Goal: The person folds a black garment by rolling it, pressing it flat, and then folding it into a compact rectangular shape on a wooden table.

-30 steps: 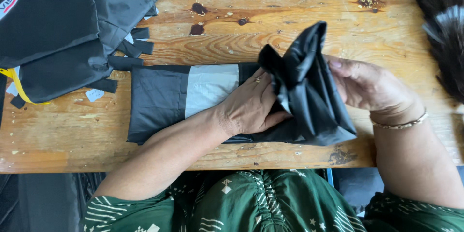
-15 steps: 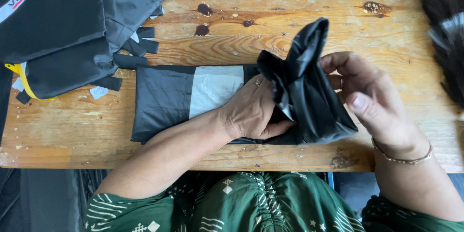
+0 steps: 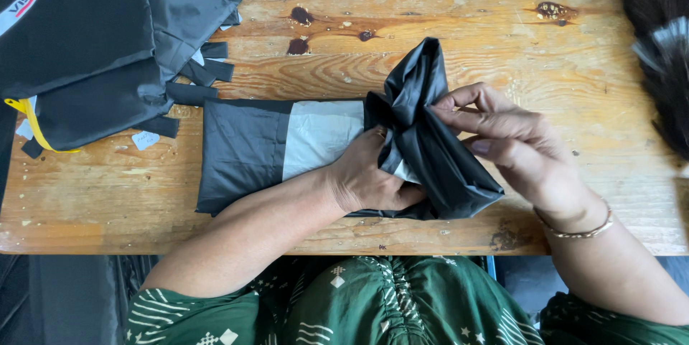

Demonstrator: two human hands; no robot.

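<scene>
The black fabric (image 3: 247,151) lies flat on the table (image 3: 502,22), its bunched end (image 3: 427,144) standing up between the two hands. It looks thin, light and limp, probably slick like nylon, so it should crumple easily and slide under loose fingers; the gathered bunch is the firmest place to take it. The left hand (image 3: 369,180) presses down on the fabric just beside the bunch, fingers curled under the folds. The right hand (image 3: 517,147) pinches the bunch's far side between thumb and fingertips. A pale panel (image 3: 319,137) shows left of the left hand. The left fingertips are hidden under the folds. Beyond the left forearm, a pile of dark fabric pieces (image 3: 93,43) runs off the edge of view, and a dark, furry shape (image 3: 657,43) past the right hand is cut off and unclear.
</scene>
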